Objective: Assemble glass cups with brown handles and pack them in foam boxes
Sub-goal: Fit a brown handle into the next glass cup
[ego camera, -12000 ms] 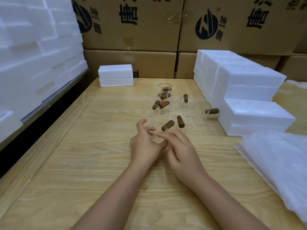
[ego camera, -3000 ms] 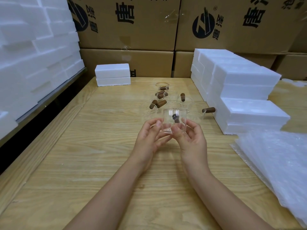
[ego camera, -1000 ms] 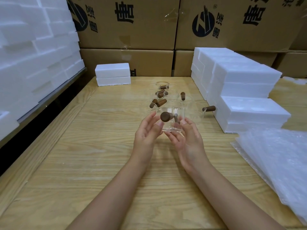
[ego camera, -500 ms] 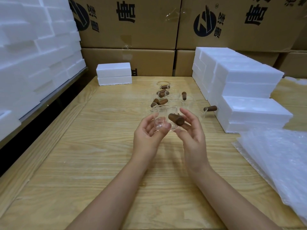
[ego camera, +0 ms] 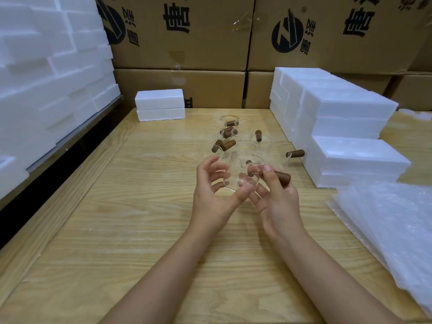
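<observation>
Glass cup [ego camera: 236,169], barely visible, sits in curled left hand [ego camera: 210,197]; right hand [ego camera: 277,199] pinches its half-hidden brown handle [ego camera: 282,177]

We read a large black 唐 [ego camera: 176,18] on the upper left cardboard carton [ego camera: 210,54] stacked behind the table's [ego camera: 140,206] far edge, and another on the upper right carton [ego camera: 327,59]. Beside each sits a round dark logo [ego camera: 287,35]. The smaller characters are illegible.

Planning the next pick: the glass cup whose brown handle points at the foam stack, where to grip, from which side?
Probably the brown handle, with the fingers coming from above. It juts out level from the right of the cup, but the foam stack blocks its tip, so a sideways approach looks cramped.
</observation>
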Demonstrator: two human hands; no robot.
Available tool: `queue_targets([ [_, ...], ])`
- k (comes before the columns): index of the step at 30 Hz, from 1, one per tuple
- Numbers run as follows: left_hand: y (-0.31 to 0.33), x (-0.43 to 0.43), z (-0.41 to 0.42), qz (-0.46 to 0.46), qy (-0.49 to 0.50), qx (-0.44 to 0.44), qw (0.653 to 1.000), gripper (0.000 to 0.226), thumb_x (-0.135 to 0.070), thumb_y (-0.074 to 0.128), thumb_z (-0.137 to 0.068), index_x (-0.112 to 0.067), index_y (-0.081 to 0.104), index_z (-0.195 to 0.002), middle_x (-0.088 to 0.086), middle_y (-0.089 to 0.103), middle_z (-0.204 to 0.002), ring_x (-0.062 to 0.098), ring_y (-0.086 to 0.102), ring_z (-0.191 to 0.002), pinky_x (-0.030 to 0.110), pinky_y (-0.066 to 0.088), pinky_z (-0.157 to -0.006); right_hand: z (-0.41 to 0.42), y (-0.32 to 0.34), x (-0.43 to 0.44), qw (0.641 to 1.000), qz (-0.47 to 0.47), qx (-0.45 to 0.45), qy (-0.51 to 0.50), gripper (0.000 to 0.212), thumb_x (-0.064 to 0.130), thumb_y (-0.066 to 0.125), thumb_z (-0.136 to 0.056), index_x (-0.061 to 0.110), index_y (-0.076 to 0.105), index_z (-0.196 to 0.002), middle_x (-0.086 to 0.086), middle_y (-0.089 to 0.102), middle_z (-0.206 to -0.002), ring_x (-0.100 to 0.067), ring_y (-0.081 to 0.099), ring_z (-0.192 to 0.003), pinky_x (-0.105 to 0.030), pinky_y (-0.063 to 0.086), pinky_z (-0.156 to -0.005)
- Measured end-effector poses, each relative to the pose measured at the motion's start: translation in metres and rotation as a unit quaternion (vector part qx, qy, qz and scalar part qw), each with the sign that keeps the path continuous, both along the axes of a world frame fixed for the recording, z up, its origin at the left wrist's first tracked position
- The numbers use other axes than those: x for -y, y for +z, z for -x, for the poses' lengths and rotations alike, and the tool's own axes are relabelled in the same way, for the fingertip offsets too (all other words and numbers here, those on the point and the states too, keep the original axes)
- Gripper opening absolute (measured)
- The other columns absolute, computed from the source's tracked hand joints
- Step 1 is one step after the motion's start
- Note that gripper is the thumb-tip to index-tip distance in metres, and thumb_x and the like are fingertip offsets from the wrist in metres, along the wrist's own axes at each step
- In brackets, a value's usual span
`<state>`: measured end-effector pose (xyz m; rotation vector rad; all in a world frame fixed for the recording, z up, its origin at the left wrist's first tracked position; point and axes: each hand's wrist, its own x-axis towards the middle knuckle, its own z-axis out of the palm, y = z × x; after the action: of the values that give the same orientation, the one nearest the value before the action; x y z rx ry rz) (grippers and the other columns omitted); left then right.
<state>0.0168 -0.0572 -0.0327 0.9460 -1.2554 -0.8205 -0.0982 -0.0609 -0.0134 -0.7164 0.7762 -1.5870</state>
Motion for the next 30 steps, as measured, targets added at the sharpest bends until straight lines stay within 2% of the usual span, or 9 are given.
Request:
queue_targets([
  [2, 0.001, 0.001, -0.002, -0.019, -0.034, 0.021, 0.999, 0.081, -0.049, 0.078, -0.055, -0.043, 0.039, -0.126, -0.008, 0.058, -0.122, 0.000, 0.058, -0.112, 0.020, 0.047, -0.092, 0.000, 0.002, -0.001, 0.999, 0.003, 0.021, 0.032, 0.033, 0.023, 0.060, -0.085, -0.001, 0.055, -0.107, -0.009, 0.068, -0.091, -0.036, 0.069, -0.090, -0.042, 0.059, -0.079],
  [4, 0.000, 0.001, -0.003, -0.027, -0.058, 0.037, 0.997, 0.078, -0.048, 0.078, -0.057, -0.040, 0.044, -0.127, -0.008, 0.063, -0.120, 0.001, 0.059, -0.114, 0.022, 0.045, -0.097, 0.001, 0.003, -0.002, 0.998, 0.000, 0.034, 0.050, 0.029, 0.023, 0.063, -0.080, -0.001, 0.057, -0.095, -0.011, 0.070, -0.088, -0.029, 0.070, -0.084, -0.037, 0.060, -0.073],
  [7, -0.002, 0.001, -0.003, -0.015, -0.038, 0.062, 0.997, 0.072, -0.044, 0.080, -0.059, -0.035, 0.050, -0.125, -0.010, 0.065, -0.118, 0.006, 0.059, -0.117, 0.028, 0.045, -0.100, 0.003, 0.000, 0.001, 0.998, -0.016, 0.029, 0.059, 0.014, 0.018, 0.059, -0.088, 0.005, 0.062, -0.086, -0.015, 0.071, -0.093, -0.028, 0.068, -0.089, -0.039, 0.059, -0.076],
  [12, -0.003, 0.002, -0.006, 0.021, -0.003, 0.095, 0.995, 0.070, -0.024, 0.082, -0.065, -0.034, 0.049, -0.126, -0.014, 0.061, -0.124, 0.004, 0.054, -0.121, 0.024, 0.044, -0.097, 0.006, 0.000, 0.004, 0.993, -0.040, 0.082, 0.071, 0.024, 0.028, 0.052, -0.096, 0.006, 0.058, -0.089, -0.024, 0.069, -0.096, -0.034, 0.069, -0.090, -0.041, 0.059, -0.071],
  [16, -0.001, 0.000, -0.005, 0.033, -0.006, 0.109, 0.993, 0.070, -0.020, 0.081, -0.065, -0.038, 0.048, -0.123, -0.014, 0.058, -0.129, 0.003, 0.053, -0.123, 0.026, 0.043, -0.098, 0.007, -0.003, 0.007, 0.992, -0.060, 0.082, 0.074, 0.023, 0.022, 0.045, -0.101, 0.007, 0.053, -0.085, -0.026, 0.069, -0.098, -0.034, 0.070, -0.094, -0.037, 0.058, -0.062],
  [20, -0.001, 0.000, -0.006, 0.045, -0.003, 0.125, 0.991, 0.070, -0.015, 0.080, -0.064, -0.039, 0.050, -0.121, -0.018, 0.057, -0.129, 0.004, 0.051, -0.124, 0.034, 0.044, -0.101, 0.008, -0.003, 0.009, 0.990, -0.070, 0.097, 0.076, 0.013, 0.011, 0.041, -0.099, 0.007, 0.048, -0.088, -0.030, 0.068, -0.101, -0.036, 0.069, -0.097, -0.041, 0.060, -0.069],
  [25, -0.001, 0.001, -0.006, 0.053, -0.014, 0.134, 0.989, 0.069, -0.014, 0.078, -0.064, -0.046, 0.047, -0.117, -0.020, 0.048, -0.141, 0.000, 0.045, -0.130, 0.028, 0.039, -0.102, 0.008, -0.004, 0.009, 0.991, -0.052, 0.101, 0.071, 0.019, 0.007, 0.040, -0.096, 0.008, 0.049, -0.079, -0.025, 0.069, -0.097, -0.031, 0.068, -0.100, -0.040, 0.057, -0.084],
  [28, -0.003, 0.003, -0.007, 0.052, -0.030, 0.113, 0.992, 0.070, -0.003, 0.079, -0.065, -0.038, 0.046, -0.116, -0.012, 0.044, -0.146, 0.002, 0.045, -0.131, 0.032, 0.041, -0.104, 0.008, -0.003, 0.008, 0.992, -0.029, 0.097, 0.069, 0.019, 0.006, 0.039, -0.096, 0.008, 0.048, -0.080, -0.027, 0.068, -0.102, -0.029, 0.068, -0.101, -0.036, 0.058, -0.077],
  [30, -0.004, 0.004, -0.008, 0.052, -0.039, 0.107, 0.992, 0.071, 0.003, 0.079, -0.065, -0.033, 0.045, -0.115, -0.011, 0.040, -0.148, 0.001, 0.047, -0.128, 0.029, 0.042, -0.102, 0.007, -0.003, 0.007, 0.994, -0.008, 0.082, 0.065, 0.017, 0.006, 0.037, -0.098, 0.009, 0.046, -0.083, -0.025, 0.069, -0.102, -0.026, 0.068, -0.101, -0.033, 0.057, -0.072],
])
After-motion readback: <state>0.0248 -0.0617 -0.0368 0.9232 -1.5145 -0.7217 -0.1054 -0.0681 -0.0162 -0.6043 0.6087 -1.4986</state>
